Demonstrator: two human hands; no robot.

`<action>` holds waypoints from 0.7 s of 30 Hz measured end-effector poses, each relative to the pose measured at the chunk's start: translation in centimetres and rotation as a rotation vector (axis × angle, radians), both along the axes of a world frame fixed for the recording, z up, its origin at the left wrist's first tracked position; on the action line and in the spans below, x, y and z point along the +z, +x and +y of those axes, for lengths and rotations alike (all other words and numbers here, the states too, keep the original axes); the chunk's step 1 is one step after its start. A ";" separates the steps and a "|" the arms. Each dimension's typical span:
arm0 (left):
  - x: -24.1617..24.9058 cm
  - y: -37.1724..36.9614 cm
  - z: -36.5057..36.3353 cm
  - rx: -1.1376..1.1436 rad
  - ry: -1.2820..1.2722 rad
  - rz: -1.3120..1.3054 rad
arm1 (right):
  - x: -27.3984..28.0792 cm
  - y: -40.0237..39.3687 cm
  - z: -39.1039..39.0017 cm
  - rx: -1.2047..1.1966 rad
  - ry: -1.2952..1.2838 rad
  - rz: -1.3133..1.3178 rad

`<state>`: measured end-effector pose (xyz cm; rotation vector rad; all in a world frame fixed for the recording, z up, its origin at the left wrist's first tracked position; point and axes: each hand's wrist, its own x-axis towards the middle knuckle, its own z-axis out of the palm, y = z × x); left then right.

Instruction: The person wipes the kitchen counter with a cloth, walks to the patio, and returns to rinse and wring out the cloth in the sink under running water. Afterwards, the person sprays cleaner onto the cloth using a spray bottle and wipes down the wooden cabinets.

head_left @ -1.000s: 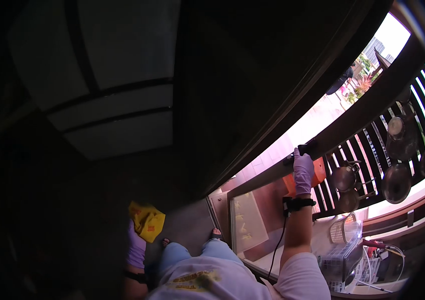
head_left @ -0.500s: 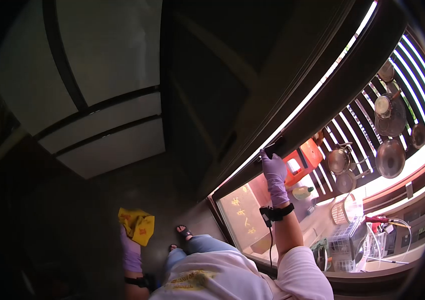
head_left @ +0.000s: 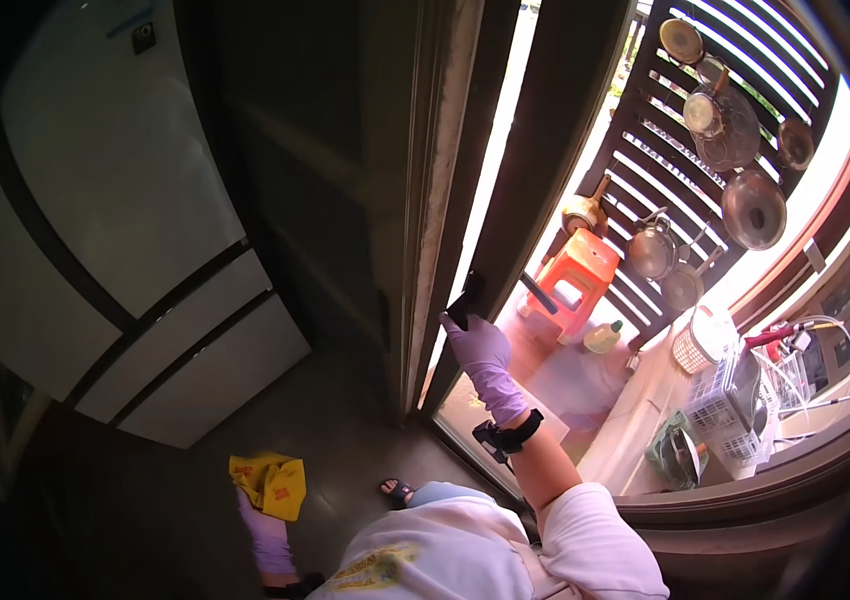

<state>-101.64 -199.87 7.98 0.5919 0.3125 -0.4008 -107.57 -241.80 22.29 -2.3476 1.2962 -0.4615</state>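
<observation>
My left hand (head_left: 263, 528), in a purple glove, hangs low at the left with a yellow cloth (head_left: 273, 486) in its grip. The cloth is folded over and bears reddish marks; it hides most of the fingers. My right hand (head_left: 483, 358), gloved the same way, reaches forward to the dark door frame (head_left: 520, 170). Its fingers are curled at a black handle (head_left: 466, 296) on that frame. How firmly they grip it is hard to see.
A large pale cabinet or fridge (head_left: 115, 160) stands left. Beyond the doorway are an orange stool (head_left: 582, 275), a bottle with a green cap (head_left: 602, 338), hanging pans (head_left: 755, 210), a white basket (head_left: 700, 340) and a dish rack (head_left: 730, 410). A raised sill (head_left: 725, 500) edges the opening.
The view has turned, so the door frame looks more upright. More of the orange stool and a hanging pan beside it now show. My right hand stays at the handle; the cloth stays in my left.
</observation>
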 end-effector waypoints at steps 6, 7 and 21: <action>-1.4 -0.5 -1.0 -0.015 0.007 -0.089 | -1.5 -1.3 0.0 -0.012 0.001 0.032; -0.7 -0.4 -0.9 -0.008 0.001 -0.063 | -1.0 -1.2 0.1 -0.012 0.015 0.045; -0.7 -2.0 -1.2 0.299 -0.001 0.102 | 5.2 -0.2 -3.1 1.143 0.233 -0.178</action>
